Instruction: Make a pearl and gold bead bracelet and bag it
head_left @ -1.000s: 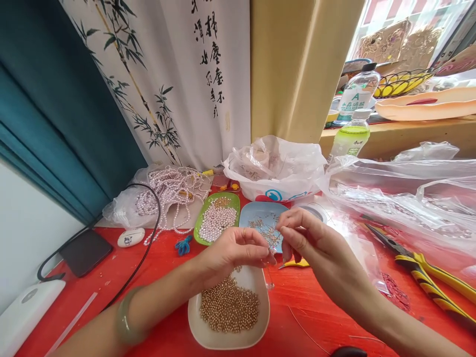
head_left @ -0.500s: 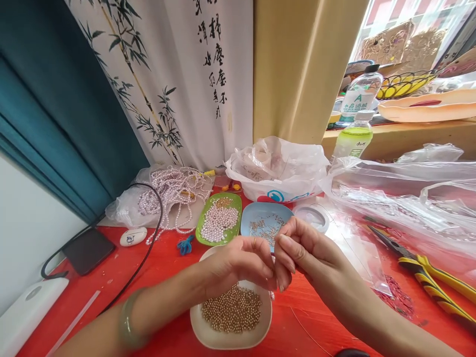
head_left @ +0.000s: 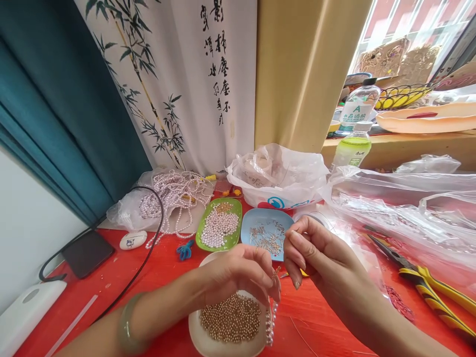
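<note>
My left hand, with a jade-coloured bangle on its wrist, is closed above the white bowl of gold beads. A short strand of pearl beads hangs from its fingertips, with small gold bits at the upper end. To its right, my right hand pinches thumb against forefinger; whatever lies in that pinch is too small to make out. Behind the hands stand a blue tray of small metal pins and a green tray of pearl and gold beads.
Yellow-and-black pliers lie at the right. A plastic-bag-lined basin and a clear bag sit behind. Pearl strings, a black cable and a dark phone lie left. Bottles stand back right.
My hands have drawn apart, the right one moving slightly right. The hanging pearl strand now shows below my left fingers. The view has tipped up a little.
</note>
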Action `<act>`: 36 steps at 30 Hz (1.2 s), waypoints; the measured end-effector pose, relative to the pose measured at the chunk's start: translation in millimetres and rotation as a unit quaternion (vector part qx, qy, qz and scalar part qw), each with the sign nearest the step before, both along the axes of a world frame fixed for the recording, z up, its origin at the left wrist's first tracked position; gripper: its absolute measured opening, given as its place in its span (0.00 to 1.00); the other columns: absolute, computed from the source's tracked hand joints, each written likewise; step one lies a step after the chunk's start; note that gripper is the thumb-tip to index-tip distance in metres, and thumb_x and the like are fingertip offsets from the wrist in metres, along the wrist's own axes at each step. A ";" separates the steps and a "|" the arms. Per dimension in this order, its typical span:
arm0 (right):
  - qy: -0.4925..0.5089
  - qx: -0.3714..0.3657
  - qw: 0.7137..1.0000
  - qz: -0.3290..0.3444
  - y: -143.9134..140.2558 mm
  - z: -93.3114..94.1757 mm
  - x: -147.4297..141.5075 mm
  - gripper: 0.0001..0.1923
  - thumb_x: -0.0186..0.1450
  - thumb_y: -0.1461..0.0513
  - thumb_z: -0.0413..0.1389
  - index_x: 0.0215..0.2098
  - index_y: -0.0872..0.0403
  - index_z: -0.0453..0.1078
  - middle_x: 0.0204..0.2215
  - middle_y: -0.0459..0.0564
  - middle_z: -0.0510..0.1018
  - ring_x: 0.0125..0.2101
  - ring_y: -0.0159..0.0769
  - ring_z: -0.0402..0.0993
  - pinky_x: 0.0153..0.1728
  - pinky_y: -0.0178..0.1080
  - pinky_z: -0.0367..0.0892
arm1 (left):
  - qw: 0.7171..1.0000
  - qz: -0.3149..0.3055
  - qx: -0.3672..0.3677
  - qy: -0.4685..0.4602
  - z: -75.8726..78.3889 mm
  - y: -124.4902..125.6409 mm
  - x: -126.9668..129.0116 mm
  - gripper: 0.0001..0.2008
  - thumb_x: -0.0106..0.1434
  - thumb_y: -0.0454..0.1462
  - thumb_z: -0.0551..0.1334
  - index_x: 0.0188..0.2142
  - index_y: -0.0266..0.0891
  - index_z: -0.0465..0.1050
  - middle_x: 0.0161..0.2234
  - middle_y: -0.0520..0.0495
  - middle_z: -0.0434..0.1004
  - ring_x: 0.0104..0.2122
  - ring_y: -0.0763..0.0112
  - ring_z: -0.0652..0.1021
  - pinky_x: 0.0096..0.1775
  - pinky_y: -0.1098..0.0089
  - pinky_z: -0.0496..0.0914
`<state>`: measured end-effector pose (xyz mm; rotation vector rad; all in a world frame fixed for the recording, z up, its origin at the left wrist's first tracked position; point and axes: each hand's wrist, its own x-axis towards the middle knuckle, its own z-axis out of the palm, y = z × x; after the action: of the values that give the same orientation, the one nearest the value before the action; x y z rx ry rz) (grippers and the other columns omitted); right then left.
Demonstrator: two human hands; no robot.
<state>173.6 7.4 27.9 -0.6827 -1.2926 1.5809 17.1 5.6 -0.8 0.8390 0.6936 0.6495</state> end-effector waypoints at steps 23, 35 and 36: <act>-0.014 0.010 0.997 -0.079 5.6 -1.4 8.4 0.11 0.61 0.57 0.53 0.23 0.53 0.60 0.16 0.37 0.61 0.16 0.23 0.57 0.18 0.28 0.54 | 1.000 -0.008 0.001 -0.007 -2.8 -1.0 0.7 0.03 0.42 0.28 0.57 0.21 0.34 0.65 0.21 0.50 0.71 0.20 0.75 0.71 0.25 0.73 0.64; -0.050 0.002 0.999 0.002 4.3 12.0 17.3 0.08 0.63 0.58 0.51 0.28 0.52 0.65 0.20 0.40 0.72 0.13 0.20 0.59 0.17 0.26 0.58 | 0.971 -0.076 0.183 0.131 14.4 -11.3 0.5 0.18 0.49 0.31 0.60 0.42 0.39 0.70 0.30 0.48 0.76 0.31 0.68 0.76 0.31 0.71 0.65; -0.056 0.002 0.998 0.007 2.3 13.1 17.3 0.08 0.63 0.58 0.51 0.28 0.52 0.65 0.20 0.40 0.72 0.13 0.20 0.60 0.18 0.27 0.59 | 0.949 -0.047 0.253 0.180 20.4 -15.0 0.8 0.19 0.49 0.31 0.62 0.43 0.41 0.70 0.35 0.47 0.76 0.35 0.67 0.75 0.35 0.70 0.66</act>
<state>190.9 9.7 41.0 -0.7695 -1.3842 1.5698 17.8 -9.4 19.6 1.4855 0.8218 0.6007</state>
